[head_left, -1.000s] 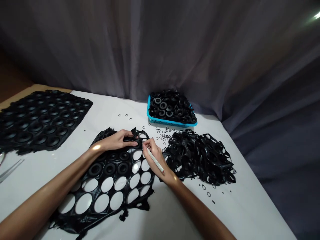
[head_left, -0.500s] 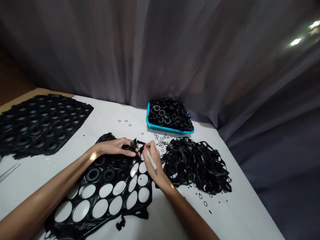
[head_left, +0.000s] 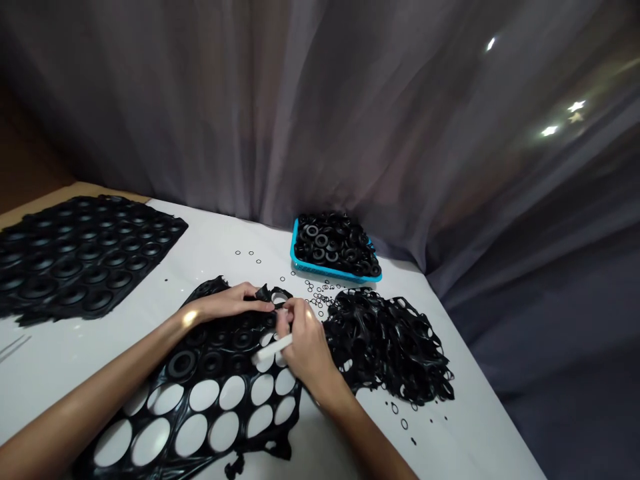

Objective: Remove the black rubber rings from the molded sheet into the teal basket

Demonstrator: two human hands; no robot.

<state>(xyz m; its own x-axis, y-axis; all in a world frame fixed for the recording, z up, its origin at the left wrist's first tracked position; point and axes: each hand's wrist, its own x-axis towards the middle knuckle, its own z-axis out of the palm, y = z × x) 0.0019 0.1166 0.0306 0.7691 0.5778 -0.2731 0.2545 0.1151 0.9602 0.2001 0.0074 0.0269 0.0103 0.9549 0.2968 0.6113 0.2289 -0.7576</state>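
A black moulded rubber sheet (head_left: 227, 351) lies on the table before me, with round rings in its upper part and rows of open holes below. My left hand (head_left: 235, 300) is closed on its far edge, thumb and fingers pinching a torn flap near one hole. Close beside it, my right hand (head_left: 311, 340) grips a slim white stick-like tool (head_left: 273, 348), which points left over the holes and is blurred. The right fingertips meet the sheet near the left ones; what lies between them is hidden.
A blue basket (head_left: 330, 272) heaped with black rubber rings stands at the back. Right of my hands lies a tangled pile of black rubber scrap (head_left: 390, 347). Thin small rings (head_left: 320, 297) are scattered between. Another rubber sheet (head_left: 90, 257) lies left; a grey curtain (head_left: 350, 120) hangs behind.
My right hand has turned, swinging the white tool from beside the palm to pointing left across the sheet. The left hand keeps its hold on the edge. The view has shifted slightly.
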